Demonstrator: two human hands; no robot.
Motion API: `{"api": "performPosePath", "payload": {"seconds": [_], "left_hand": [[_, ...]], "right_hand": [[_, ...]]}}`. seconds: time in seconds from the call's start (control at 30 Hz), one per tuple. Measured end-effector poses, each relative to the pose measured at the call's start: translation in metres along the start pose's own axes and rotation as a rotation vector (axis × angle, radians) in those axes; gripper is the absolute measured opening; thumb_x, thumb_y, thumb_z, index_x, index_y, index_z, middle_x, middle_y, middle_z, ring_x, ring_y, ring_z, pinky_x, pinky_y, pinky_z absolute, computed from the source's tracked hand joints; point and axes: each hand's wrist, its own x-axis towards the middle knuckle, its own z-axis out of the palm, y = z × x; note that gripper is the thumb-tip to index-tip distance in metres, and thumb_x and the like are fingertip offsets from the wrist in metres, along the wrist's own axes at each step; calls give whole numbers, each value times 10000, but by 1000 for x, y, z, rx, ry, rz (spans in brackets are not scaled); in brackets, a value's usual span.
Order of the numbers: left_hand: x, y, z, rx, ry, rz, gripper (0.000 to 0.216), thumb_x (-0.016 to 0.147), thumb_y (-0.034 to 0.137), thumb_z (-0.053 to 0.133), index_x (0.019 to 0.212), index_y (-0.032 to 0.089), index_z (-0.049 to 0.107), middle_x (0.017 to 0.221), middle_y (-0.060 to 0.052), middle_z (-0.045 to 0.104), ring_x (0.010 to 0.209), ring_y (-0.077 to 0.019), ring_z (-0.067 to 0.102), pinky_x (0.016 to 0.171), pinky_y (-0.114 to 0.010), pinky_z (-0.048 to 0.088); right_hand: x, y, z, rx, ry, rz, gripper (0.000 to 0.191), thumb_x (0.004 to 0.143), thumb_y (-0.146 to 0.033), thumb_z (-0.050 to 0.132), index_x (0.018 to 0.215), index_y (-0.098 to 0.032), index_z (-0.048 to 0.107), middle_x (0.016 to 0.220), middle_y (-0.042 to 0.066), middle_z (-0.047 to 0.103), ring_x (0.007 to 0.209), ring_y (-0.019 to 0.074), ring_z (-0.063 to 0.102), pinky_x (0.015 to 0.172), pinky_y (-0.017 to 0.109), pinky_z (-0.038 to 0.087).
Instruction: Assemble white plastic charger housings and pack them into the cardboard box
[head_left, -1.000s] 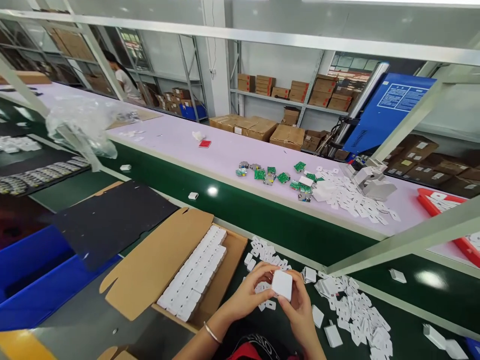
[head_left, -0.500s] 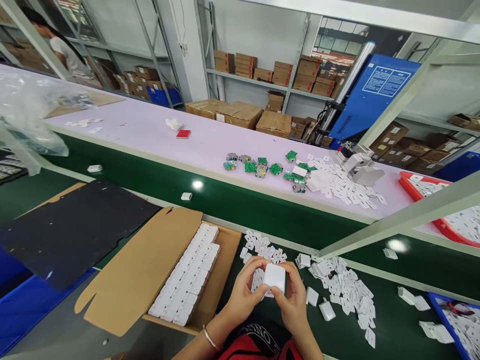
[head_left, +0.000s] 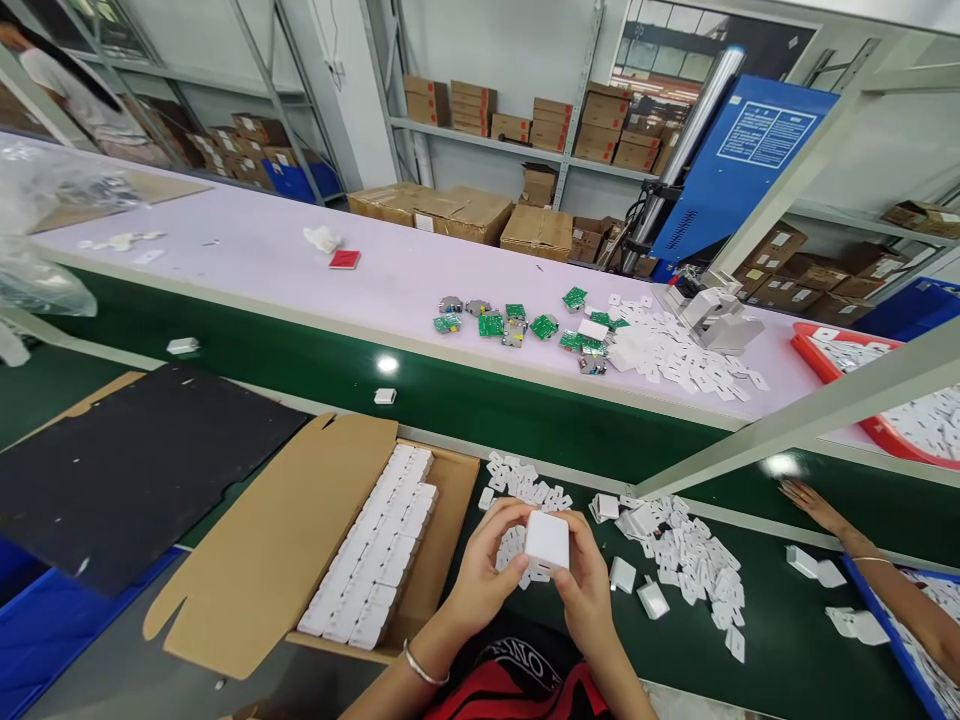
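A white, rounded cube-shaped charger housing [head_left: 547,540] is held up in front of my body between both hands. My left hand [head_left: 491,560] grips its left side with thumb and fingers. On the other side my right hand [head_left: 583,570] closes round it, the thumb at the lower edge. A slot shows on the face turned toward me. Left of my hands, an open cardboard box [head_left: 442,540] contains rows of white housings [head_left: 375,545]. Small white plastic pieces [head_left: 525,485] lie just beyond my fingers, and two loose housings [head_left: 637,588] rest to the right.
More white pieces [head_left: 694,560] are heaped at right. Another person's hand [head_left: 814,505] reaches in there, above a blue bin [head_left: 885,610]. Green circuit boards [head_left: 491,324] lie on the raised shelf [head_left: 262,235]. A slanting post [head_left: 787,405] crosses on the right.
The housing has tilted in my hands, so its slotted face now shows. Another person's arm has come in from the right. My view has shifted slightly.
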Motion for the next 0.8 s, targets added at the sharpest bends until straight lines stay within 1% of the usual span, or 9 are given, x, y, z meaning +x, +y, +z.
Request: {"api": "performPosePath", "payload": {"seconds": [0.13, 0.3, 0.37, 0.43, 0.5, 0.6, 0.7, 0.73, 0.8], "left_hand": [[1, -3, -1, -59, 9, 19, 483, 963, 551, 667, 1336, 244, 663, 1274, -119, 571, 1203, -269, 589, 1058, -401, 519], [10, 6, -22, -54, -275, -136, 609, 970, 586, 637, 1484, 266, 578, 1466, -144, 511, 1297, -293, 572, 1139, -443, 476], [12, 9, -24, 82, -325, -238, 699, 940, 530, 698, 1560, 288, 485, 1497, -139, 520, 1206, -266, 606, 1089, -422, 505], [12, 5, -20, 236, -291, -353, 754, 909, 411, 731, 1584, 291, 417, 1383, -117, 617, 1018, -215, 640, 956, -368, 549], [13, -10, -15, 357, -242, -441, 710, 885, 297, 704, 1540, 267, 431, 1147, -60, 698, 832, -172, 627, 791, -303, 539], [20, -52, -23, 473, -203, -442, 584, 847, 212, 668, 1403, 238, 493, 926, 12, 678, 711, -144, 614, 670, -251, 479], [34, -102, -60, 705, -72, -428, 494, 827, 190, 680, 1285, 220, 495, 922, 11, 680, 752, -159, 668, 680, -247, 495], [40, -116, -77, 866, 5, -445, 454, 824, 197, 689, 1236, 217, 500, 924, 4, 685, 773, -171, 682, 695, -255, 504], [52, -141, -112, 1001, 100, -469, 391, 849, 181, 653, 1210, 188, 503, 1027, -72, 687, 910, -227, 693, 783, -313, 515]], "right_hand": [[-1, -5, -7, -107, -20, -48, 437, 1006, -611, 575, 1266, -272, 667, 1126, 74, 646, 1044, 263, 627, 917, 380, 519], [4, -5, -22, -338, -85, -135, 428, 985, -523, 665, 1349, -302, 627, 1212, 83, 658, 1118, 278, 649, 958, 396, 550], [4, 8, -25, -463, -133, -181, 445, 975, -411, 702, 1398, -315, 603, 1286, 95, 639, 1130, 274, 658, 957, 396, 568], [3, 27, -25, -583, -185, -204, 455, 981, -297, 674, 1427, -324, 590, 1336, 105, 617, 1084, 259, 672, 933, 400, 586], [1, 45, -23, -692, -254, -178, 489, 970, -200, 633, 1439, -333, 585, 1363, 108, 610, 1063, 257, 677, 932, 420, 593], [-2, 60, -19, -796, -361, -57, 643, 920, -147, 652, 1511, -361, 518, 1465, 107, 564, 1179, 298, 658, 998, 478, 583], [-4, 60, -23, -783, -407, 111, 770, 933, -203, 660, 1611, -408, 360, 1541, 98, 500, 1241, 295, 647, 1010, 461, 591], [-6, 58, -26, -757, -404, 160, 756, 955, -230, 639, 1620, -417, 333, 1541, 95, 497, 1232, 278, 655, 1003, 438, 597], [-11, 57, -37, -701, -377, 242, 657, 998, -278, 581, 1602, -407, 356, 1519, 93, 506, 1191, 242, 675, 992, 395, 601]]}}
